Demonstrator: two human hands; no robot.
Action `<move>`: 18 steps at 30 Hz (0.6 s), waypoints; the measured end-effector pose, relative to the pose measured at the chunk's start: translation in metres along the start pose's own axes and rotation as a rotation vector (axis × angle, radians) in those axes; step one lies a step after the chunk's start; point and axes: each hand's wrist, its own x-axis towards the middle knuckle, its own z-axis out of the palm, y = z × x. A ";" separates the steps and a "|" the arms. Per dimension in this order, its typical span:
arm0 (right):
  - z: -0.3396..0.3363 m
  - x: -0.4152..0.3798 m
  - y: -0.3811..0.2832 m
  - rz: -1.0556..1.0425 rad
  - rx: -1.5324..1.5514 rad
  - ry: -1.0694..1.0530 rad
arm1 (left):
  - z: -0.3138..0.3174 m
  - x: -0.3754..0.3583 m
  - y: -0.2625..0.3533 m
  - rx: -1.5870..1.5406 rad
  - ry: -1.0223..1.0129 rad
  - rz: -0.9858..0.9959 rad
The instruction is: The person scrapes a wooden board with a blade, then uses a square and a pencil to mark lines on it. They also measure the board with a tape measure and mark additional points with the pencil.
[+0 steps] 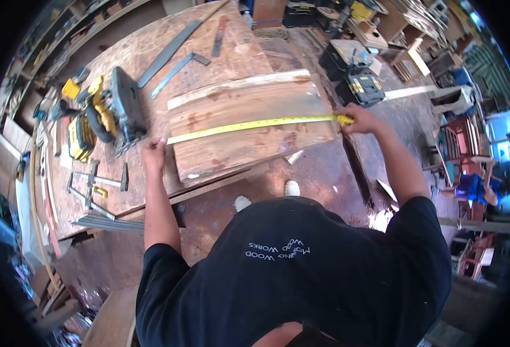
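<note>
A yellow tape measure (255, 125) is stretched across a wooden board (237, 150) that lies on the workbench. My left hand (154, 156) pinches the tape's end at the board's left edge. At the right edge my right hand (360, 120) is closed around the yellow tape case, which the fingers partly hide. The blade runs nearly straight between both hands, slightly higher on the right. Along its far side the board has a pale, rough strip, and dark knots mark its face.
Left of the board on the workbench (133, 52) stands a yellow-and-black circular saw (102, 115). Bar clamps (99, 182) lie nearer. A square (180, 72) and a long metal blade (168, 52) rest behind. Black toolboxes (356, 75) sit at right; another person (480, 188) is farther off.
</note>
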 end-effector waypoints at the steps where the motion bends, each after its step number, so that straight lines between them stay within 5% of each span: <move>1: -0.006 -0.007 0.022 0.053 -0.007 -0.002 | 0.008 0.002 -0.005 0.003 -0.017 0.007; 9: -0.010 -0.023 0.053 0.070 0.043 -0.033 | 0.008 -0.053 0.008 0.462 0.106 0.047; 18: 0.001 -0.039 0.080 -0.094 0.058 -0.113 | 0.007 -0.126 0.000 0.201 0.195 -0.110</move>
